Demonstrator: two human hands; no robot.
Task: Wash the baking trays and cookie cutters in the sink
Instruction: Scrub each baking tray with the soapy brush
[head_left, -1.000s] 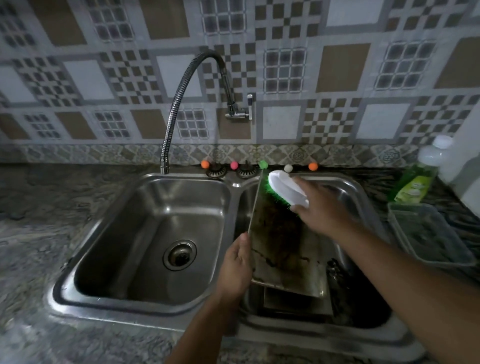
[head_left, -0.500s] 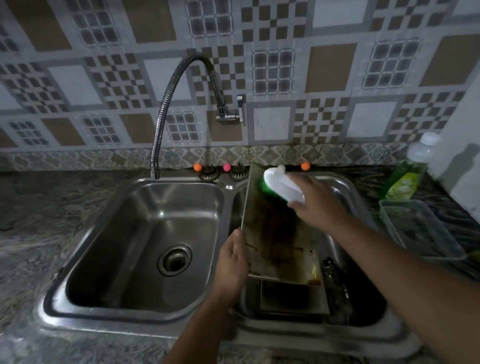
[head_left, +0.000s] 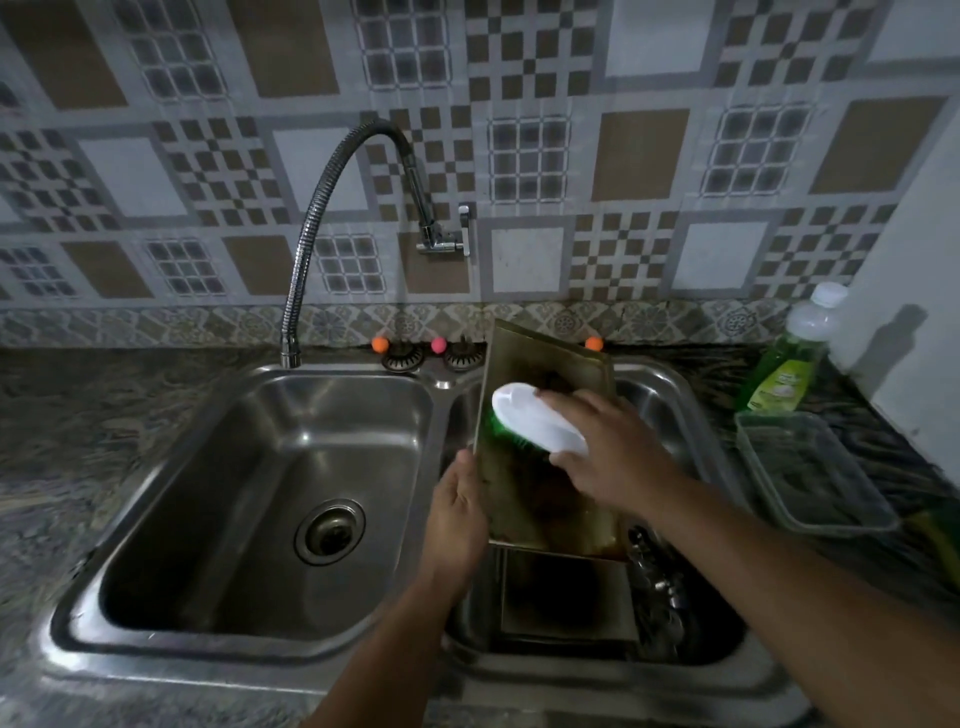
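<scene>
Tray: a stained, rectangular metal baking tray (head_left: 540, 499) stands tilted over the right basin of a stainless-steel double sink (head_left: 436, 426), its top edge leaning toward the patterned tile wall (head_left: 519, 130), its lower edge over the basin.
Left hand: the left hand (head_left: 457, 519) grips the tray's left edge, thumb on the front face — fingers curled behind it.
Right hand: the right hand (head_left: 608, 457) is clamped around a white-backed scrubbing brush with green bristles (head_left: 535, 426), pressed bristles-down against the tray's upper face.
Right basin: a second dark metal tray (head_left: 566, 592) lies flat at the bottom, beneath the tilted one; small metal pieces (head_left: 660, 587) sit beside it on the right, too blurred to tell apart.
Left basin: open steel, with a round drain (head_left: 330, 531) at its centre.
Tap: a flexible chrome tap (head_left: 311, 234) arches from the wall, its spout ending at the left basin's back rim.
Back ledge: two orange balls (head_left: 380, 343) and a pink ball (head_left: 439, 344) line the sink's rear edge.
Right counter: a clear rectangular plastic container (head_left: 810, 473) rests on the dark stone counter (head_left: 78, 441) — a bottle of green dish liquid (head_left: 784, 364) stands just behind it.
</scene>
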